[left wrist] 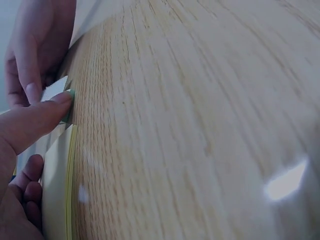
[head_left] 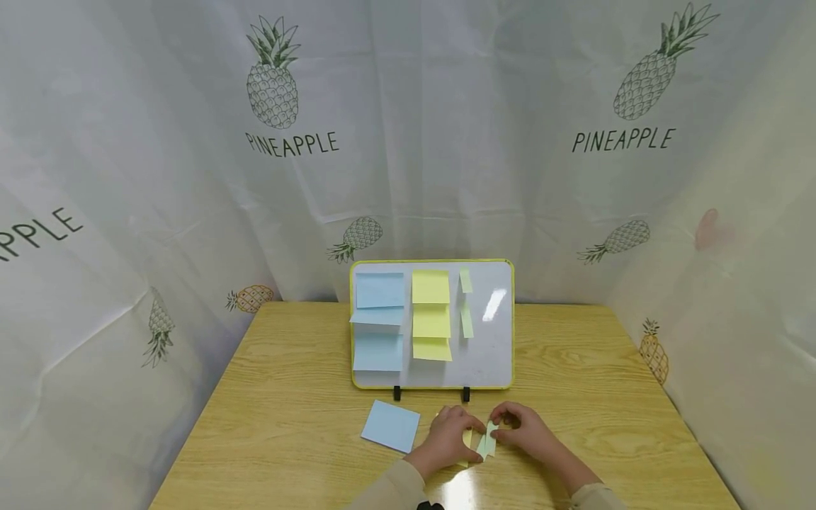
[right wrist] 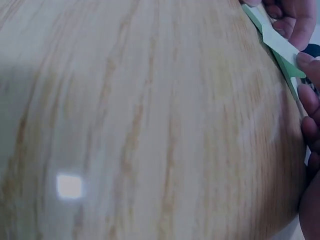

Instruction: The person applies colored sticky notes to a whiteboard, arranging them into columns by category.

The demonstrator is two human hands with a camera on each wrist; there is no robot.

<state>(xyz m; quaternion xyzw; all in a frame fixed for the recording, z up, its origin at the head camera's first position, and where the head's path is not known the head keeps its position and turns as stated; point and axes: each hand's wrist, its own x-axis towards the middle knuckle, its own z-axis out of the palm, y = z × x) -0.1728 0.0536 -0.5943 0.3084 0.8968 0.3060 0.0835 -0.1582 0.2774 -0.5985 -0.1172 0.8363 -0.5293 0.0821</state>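
Over the table in front of the whiteboard, my left hand (head_left: 449,435) holds a small, narrow pad of green sticky notes (right wrist: 289,70) between thumb and fingers. My right hand (head_left: 523,428) pinches a pale green sticky note (right wrist: 277,42), which bends up from the pad at an angle. In the left wrist view the left thumb (left wrist: 47,112) presses the pad's near end. Beneath the left hand lies a yellow sticky note pad (left wrist: 57,185), partly hidden by it in the head view. A blue sticky note pad (head_left: 391,426) lies to the left.
A yellow-framed whiteboard (head_left: 487,354) stands behind the hands on black feet (head_left: 466,394). On it hang columns of blue notes (head_left: 379,290), yellow notes (head_left: 431,287) and narrow green notes (head_left: 467,322). A pineapple-print curtain (head_left: 446,142) surrounds the wooden table (head_left: 274,425).
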